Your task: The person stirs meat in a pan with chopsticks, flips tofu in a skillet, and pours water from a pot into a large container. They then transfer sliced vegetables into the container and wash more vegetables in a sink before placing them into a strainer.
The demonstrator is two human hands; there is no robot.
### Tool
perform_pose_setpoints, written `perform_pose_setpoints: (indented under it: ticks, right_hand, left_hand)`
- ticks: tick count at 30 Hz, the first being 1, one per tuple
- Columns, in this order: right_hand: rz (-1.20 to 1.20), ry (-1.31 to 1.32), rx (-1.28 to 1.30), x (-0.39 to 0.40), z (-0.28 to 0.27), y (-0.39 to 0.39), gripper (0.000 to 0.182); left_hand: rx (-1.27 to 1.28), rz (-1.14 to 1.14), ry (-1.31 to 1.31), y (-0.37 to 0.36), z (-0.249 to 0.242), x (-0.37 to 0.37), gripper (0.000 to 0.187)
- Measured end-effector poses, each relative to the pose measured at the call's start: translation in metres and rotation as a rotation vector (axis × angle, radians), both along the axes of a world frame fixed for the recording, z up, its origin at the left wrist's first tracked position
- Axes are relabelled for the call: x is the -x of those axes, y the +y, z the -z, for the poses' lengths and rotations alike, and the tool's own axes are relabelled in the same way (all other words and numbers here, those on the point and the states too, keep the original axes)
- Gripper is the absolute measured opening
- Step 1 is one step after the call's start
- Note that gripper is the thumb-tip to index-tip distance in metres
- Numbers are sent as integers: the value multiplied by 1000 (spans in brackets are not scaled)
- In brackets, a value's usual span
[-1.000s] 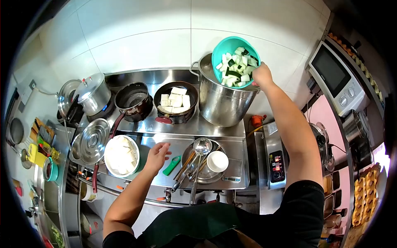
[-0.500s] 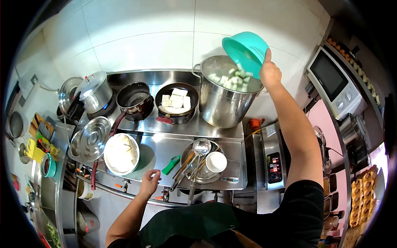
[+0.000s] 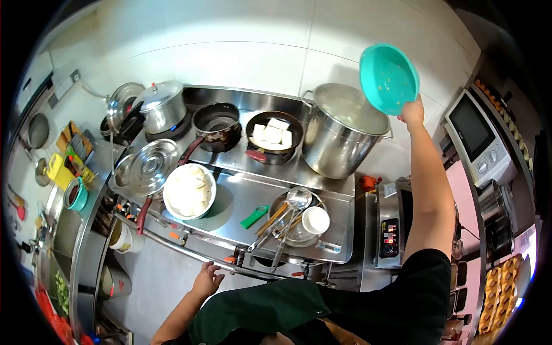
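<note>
My right hand (image 3: 411, 112) grips the lower rim of a teal basin (image 3: 388, 79), tilted up beside the large steel stockpot (image 3: 339, 144). Only small bits cling inside the basin. Cloudy liquid fills the pot. My left hand (image 3: 207, 280) hangs in front of the stove rail, fingers apart, holding nothing. Nearest to it on the steel counter are a green-handled tool (image 3: 255, 217) and a bowl of white pieces (image 3: 190, 192).
A frying pan (image 3: 275, 138) holds white slabs. Left of it stand a dark saucepan (image 3: 216, 127) and a pressure cooker (image 3: 163, 107). A steel tray carries ladles (image 3: 299, 198) and a white cup (image 3: 315, 220). A microwave (image 3: 482, 138) is at the right.
The pale cubes that were falling from the basin are out of sight. The basin has moved right, away from the pot, and turned its inside toward me. The view has shifted.
</note>
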State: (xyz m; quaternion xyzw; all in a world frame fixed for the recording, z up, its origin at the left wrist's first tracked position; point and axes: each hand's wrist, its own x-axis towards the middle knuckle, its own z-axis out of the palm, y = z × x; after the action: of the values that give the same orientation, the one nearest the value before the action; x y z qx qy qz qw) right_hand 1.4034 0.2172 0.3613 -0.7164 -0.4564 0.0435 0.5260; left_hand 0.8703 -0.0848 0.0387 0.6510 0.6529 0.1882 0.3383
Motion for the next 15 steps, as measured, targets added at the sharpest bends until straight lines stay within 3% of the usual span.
perform_pose_setpoints:
  ticks: [3, 5, 9, 11, 13, 15]
  right_hand:
    - [-188, 461, -30, 38, 16, -11, 26]
    - [-263, 567, -104, 85, 43, -11, 21]
    - [-684, 734, 88, 248, 92, -70, 23]
    - [-889, 881, 163, 349, 129, -124, 24]
    - [-869, 1043, 476, 450, 177, -181, 27]
    - [-1077, 1195, 833, 545, 227, -246, 31]
  left_hand:
    - [-34, -69, 32, -28, 3, 30, 30]
    - [-36, -132, -3, -50, 7, 54, 30]
    - [-113, -235, -13, -99, 5, 106, 29]
    - [-140, -354, -151, -129, 1, 133, 27]
    - [-256, -409, -254, -160, 14, 167, 28]
    - [-133, -533, -426, -188, -5, 194, 36]
